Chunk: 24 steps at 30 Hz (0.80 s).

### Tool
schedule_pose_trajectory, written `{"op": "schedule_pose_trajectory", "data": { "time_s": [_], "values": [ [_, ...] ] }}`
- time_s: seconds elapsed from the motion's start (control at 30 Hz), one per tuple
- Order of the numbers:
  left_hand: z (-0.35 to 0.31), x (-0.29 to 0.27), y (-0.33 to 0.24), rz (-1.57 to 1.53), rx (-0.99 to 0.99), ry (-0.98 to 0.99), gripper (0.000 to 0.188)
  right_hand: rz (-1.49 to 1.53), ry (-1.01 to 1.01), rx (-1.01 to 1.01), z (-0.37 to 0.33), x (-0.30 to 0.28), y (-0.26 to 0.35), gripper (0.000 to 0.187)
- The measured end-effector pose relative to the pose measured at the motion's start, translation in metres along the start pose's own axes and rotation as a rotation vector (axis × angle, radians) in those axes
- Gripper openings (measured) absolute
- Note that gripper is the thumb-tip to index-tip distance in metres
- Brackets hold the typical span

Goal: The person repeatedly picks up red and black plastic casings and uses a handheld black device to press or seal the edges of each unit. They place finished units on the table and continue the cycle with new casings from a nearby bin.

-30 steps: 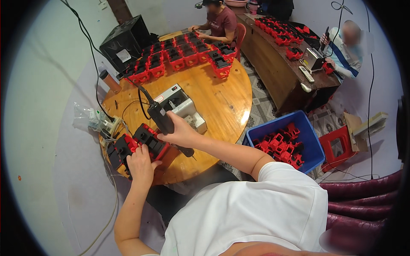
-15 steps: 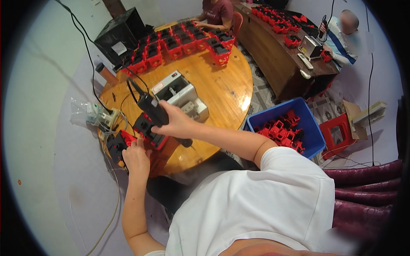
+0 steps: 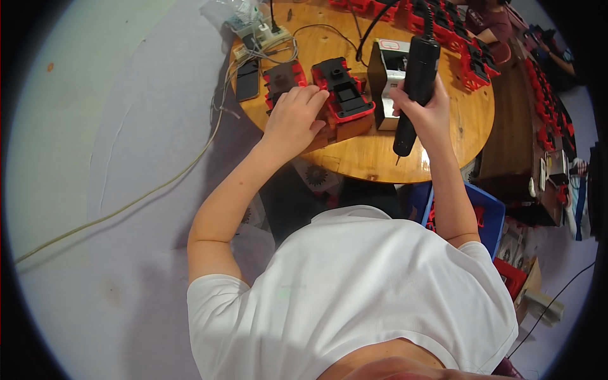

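Note:
My right hand (image 3: pixel 430 111) is wrapped round a black electric screwdriver (image 3: pixel 419 79), held tilted over the table's near edge with its thin bit pointing down. The bit touches nothing. My left hand (image 3: pixel 294 120) lies over the near end of a red-and-black plastic housing (image 3: pixel 285 77), fingers stretched to the right and thumb apart; the palm side is hidden. Just right of those fingertips, a second red-and-black housing (image 3: pixel 345 92) rests on a brown block (image 3: pixel 351 128), its black recessed face up.
Behind the screwdriver stands a grey-and-black box-shaped device (image 3: pixel 385 85) on the round wooden table (image 3: pixel 370 161). A phone (image 3: pixel 247 81), a power strip (image 3: pixel 266 41) and tangled cables lie at left. Rows of red-black housings (image 3: pixel 437 22) fill the far side. A blue bin (image 3: pixel 487 202) stands below right.
My view has turned, shifting the scene. My right hand has moved the screwdriver away from the housings to the right, more upright. My left hand's fingers have straightened over the left housing.

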<state>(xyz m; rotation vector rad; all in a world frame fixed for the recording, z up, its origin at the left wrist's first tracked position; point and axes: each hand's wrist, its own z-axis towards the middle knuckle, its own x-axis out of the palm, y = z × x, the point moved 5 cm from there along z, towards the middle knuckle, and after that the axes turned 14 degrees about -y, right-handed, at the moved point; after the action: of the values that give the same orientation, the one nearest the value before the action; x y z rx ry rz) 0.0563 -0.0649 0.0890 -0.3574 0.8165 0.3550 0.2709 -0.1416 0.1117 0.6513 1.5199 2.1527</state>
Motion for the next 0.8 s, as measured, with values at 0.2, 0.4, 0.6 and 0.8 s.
{"op": "schedule_pose_trajectory", "data": {
  "time_s": [0.2,0.4,0.6,0.8],
  "values": [
    [-0.02,-0.017,0.003,0.089,0.031,-0.092,0.074,-0.042,0.011,0.005,0.005,0.015,0.0,0.031],
    [-0.037,-0.01,0.02,0.071,-0.043,-0.104,0.079,-0.047,0.041,-0.015,0.007,0.026,0.005,0.03],
    [-0.024,-0.003,0.01,0.192,-0.14,0.033,0.081,0.02,0.034,0.025,0.007,0.026,0.007,0.031],
    [-0.023,0.03,0.013,0.247,-0.076,0.17,0.081,0.028,0.008,0.036,0.009,0.017,0.008,0.032]
  ]
}}
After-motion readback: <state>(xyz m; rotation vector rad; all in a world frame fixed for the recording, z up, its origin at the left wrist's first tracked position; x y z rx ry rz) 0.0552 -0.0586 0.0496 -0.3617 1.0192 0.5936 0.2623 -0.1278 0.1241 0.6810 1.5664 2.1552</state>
